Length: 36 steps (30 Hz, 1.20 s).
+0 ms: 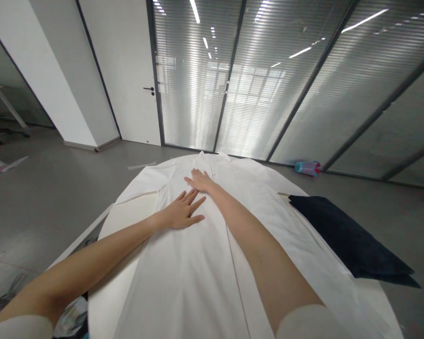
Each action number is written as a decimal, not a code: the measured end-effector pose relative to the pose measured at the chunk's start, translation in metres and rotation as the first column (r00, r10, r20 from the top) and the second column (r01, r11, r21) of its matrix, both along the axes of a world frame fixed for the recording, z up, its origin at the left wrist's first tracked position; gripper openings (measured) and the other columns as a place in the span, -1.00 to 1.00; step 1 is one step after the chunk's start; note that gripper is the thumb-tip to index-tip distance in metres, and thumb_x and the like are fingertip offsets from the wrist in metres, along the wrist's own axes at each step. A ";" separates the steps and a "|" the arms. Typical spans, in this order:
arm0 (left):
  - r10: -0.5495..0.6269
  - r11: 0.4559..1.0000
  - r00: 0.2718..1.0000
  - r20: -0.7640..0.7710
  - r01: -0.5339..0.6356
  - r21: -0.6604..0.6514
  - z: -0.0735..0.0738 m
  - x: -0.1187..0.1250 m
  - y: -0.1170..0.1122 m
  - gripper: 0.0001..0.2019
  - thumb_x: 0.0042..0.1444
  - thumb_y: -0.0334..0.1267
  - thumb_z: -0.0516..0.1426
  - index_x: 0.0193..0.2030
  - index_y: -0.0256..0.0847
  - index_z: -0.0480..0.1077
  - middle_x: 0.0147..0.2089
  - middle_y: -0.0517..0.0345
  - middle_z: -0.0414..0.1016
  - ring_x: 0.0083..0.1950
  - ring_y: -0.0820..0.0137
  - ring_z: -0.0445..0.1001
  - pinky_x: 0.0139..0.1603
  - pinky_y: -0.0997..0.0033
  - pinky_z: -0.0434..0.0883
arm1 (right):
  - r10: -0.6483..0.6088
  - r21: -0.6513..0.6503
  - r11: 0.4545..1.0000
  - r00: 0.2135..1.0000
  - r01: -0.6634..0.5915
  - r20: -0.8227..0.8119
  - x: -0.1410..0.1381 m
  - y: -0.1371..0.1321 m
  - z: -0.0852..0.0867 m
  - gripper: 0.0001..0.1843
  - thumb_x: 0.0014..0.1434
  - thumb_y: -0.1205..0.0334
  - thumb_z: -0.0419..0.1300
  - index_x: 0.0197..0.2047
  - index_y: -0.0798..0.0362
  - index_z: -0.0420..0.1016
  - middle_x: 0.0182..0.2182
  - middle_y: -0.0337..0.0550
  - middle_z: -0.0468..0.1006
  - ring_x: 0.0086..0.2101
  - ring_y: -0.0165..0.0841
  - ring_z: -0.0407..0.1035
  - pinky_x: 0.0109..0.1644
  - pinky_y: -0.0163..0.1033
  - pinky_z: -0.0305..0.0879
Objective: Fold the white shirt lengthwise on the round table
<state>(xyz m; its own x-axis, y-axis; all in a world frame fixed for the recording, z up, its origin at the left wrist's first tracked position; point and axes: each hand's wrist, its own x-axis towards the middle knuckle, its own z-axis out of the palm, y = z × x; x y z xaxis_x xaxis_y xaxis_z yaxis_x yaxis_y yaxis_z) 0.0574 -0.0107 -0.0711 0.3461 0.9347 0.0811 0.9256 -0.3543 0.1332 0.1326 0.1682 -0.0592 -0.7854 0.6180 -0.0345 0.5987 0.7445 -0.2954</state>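
In the head view, a long white cotton garment (pixel 198 263) lies spread flat along a white table (pixel 108 301), its collar end toward the far edge and its body running back toward the person. The left hand (pixel 182 212) rests palm down on the cloth a little left of the garment's middle line, fingers straight and slightly fanned, pointing up and to the right; it grips nothing and only presses flat on the fabric. The right hand (pixel 200 181) reaches farther along, palm down near the collar end, fingers extended and close together, pointing to the left; it too lies open on the cloth without pinching or holding any fold. The two hands are near each other, the fingertips of the left just short of the right wrist, though it is hard to tell if they touch. Both forearms are bare and stretch over the garment, with white sleeve ends at the bottom edge of the picture. To the right of the garment, on the same table, lies a folded dark navy cloth (pixel 349 240), apart from both hands. On the grey floor beyond the table, by the glass partition, lies a teal and pink cylinder (pixel 307 167).
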 end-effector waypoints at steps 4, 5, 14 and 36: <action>0.007 1.000 1.000 0.001 -0.007 -0.022 0.000 0.000 -0.001 -0.24 0.36 0.25 -0.19 0.54 -0.17 -0.12 0.56 -0.22 -0.25 0.55 -0.04 -0.27 0.47 -0.14 -0.13 | -0.060 0.051 0.997 0.998 0.059 0.023 -0.018 0.016 -0.002 -0.11 0.40 -0.27 -0.27 0.50 0.28 -0.08 0.48 0.11 -0.19 0.44 -0.11 -0.32 0.44 0.16 -0.42; 0.005 1.000 1.000 0.005 -0.005 -0.017 0.000 0.000 -0.001 -0.24 0.36 0.25 -0.19 0.54 -0.17 -0.13 0.56 -0.21 -0.24 0.55 -0.02 -0.26 0.47 -0.13 -0.13 | -0.080 0.067 0.995 0.997 0.079 0.019 -0.023 0.021 -0.002 -0.11 0.40 -0.27 -0.28 0.50 0.27 -0.09 0.48 0.10 -0.21 0.44 -0.12 -0.34 0.44 0.15 -0.43; -0.007 1.000 0.999 0.032 0.007 -0.003 -0.001 -0.002 0.000 -0.23 0.35 0.26 -0.17 0.54 -0.13 -0.15 0.56 -0.18 -0.24 0.55 0.00 -0.26 0.47 -0.11 -0.14 | -0.134 0.056 0.990 0.990 0.131 0.051 -0.042 0.044 -0.006 -0.08 0.38 -0.31 -0.25 0.50 0.26 -0.09 0.48 0.11 -0.24 0.45 -0.11 -0.39 0.44 0.16 -0.52; -0.276 0.949 0.914 0.298 0.210 0.234 0.017 -0.002 0.002 -0.59 0.34 -0.05 0.11 0.25 -0.13 0.42 0.29 -0.06 0.43 0.35 0.14 0.34 0.33 0.08 0.33 | 0.351 -0.237 0.897 0.927 -0.373 -0.132 0.244 -0.144 0.050 -0.55 0.32 0.04 0.22 0.21 0.03 0.48 -0.34 -0.19 0.49 -0.35 -0.36 0.33 -0.13 -0.24 0.24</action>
<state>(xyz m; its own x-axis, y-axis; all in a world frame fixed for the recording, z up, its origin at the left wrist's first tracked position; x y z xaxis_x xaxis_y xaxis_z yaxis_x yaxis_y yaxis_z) 0.0558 -0.0085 -0.0540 0.4845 0.7795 0.3970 0.7252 -0.6117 0.3161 0.3763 0.0244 -0.0091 -0.9600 0.2695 -0.0757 0.2667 0.7984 -0.5398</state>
